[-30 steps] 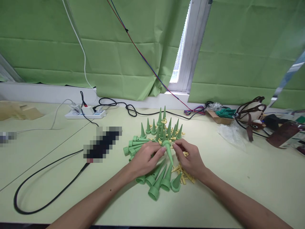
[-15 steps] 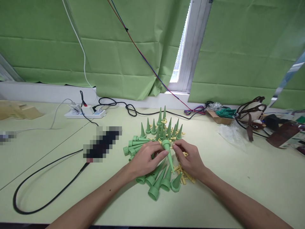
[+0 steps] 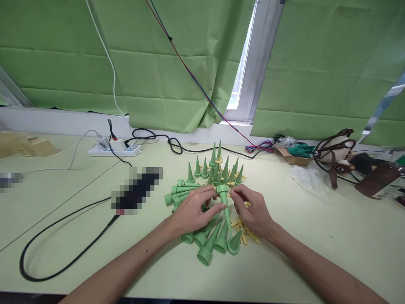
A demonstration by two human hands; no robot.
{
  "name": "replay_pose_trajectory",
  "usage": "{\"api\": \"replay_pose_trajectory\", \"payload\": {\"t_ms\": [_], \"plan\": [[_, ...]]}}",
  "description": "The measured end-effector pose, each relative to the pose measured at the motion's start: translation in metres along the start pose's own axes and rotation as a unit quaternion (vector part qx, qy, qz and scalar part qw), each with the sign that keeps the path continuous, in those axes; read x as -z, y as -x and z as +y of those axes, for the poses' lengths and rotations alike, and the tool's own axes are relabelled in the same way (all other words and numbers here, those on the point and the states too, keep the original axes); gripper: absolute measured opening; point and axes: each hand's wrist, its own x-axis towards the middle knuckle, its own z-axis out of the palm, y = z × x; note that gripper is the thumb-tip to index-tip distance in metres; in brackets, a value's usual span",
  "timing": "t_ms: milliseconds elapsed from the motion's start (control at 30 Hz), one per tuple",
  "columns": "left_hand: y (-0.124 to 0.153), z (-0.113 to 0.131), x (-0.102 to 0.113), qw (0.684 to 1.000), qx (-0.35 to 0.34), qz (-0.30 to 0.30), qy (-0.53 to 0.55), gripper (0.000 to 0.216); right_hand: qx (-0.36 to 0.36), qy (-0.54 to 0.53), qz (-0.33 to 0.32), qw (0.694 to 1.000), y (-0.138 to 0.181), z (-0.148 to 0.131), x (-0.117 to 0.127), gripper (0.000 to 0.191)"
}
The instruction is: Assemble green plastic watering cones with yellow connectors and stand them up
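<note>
One green cone (image 3: 227, 212) is gripped by the left hand (image 3: 198, 209), thumb on its near side, wide end up and away from the person, tip slanting down between the two hands. The right hand (image 3: 255, 207) is just beside it, its fingers curled and thumb and forefinger drawn together; whether a small yellow piece sits in that pinch I cannot tell

Beyond both hands, roughly a dozen upright cones (image 3: 225, 171) stand close together, overlapping too much for an exact count, with small yellow fittings (image 3: 219, 160) among them. To the left of the left hand, at least four lying cones (image 3: 186, 190) show, partly covered by it. Nearer the person than the hands are five more cones (image 3: 209, 246), the rightmost with its tip pointing up. Under and beside the right hand lies a pile of yellow pieces (image 3: 251, 234), too jumbled to count

Well to the left of the left hand are one blurred black device (image 3: 137, 190) and, farther off, one white power strip (image 3: 95, 152); far right of the right hand, one crumpled clear bag (image 3: 308, 179)
</note>
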Motion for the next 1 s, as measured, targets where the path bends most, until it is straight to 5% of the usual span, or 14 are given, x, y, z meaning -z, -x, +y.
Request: {"api": "replay_pose_trajectory", "payload": {"t_ms": [533, 1000], "plan": [[0.0009, -0.0041, -0.0037, 0.999, -0.037, 0.035, 0.003, 0.033, 0.011, -0.011, -0.01, 1.0, 0.0, -0.0014, 0.0006, 0.018], [0.0016, -0.0063, -0.0047, 0.996, -0.069, 0.058, 0.013, 0.01, 0.032, -0.019, -0.03, 0.999, 0.0003, -0.0005, -0.0003, 0.017]]}}
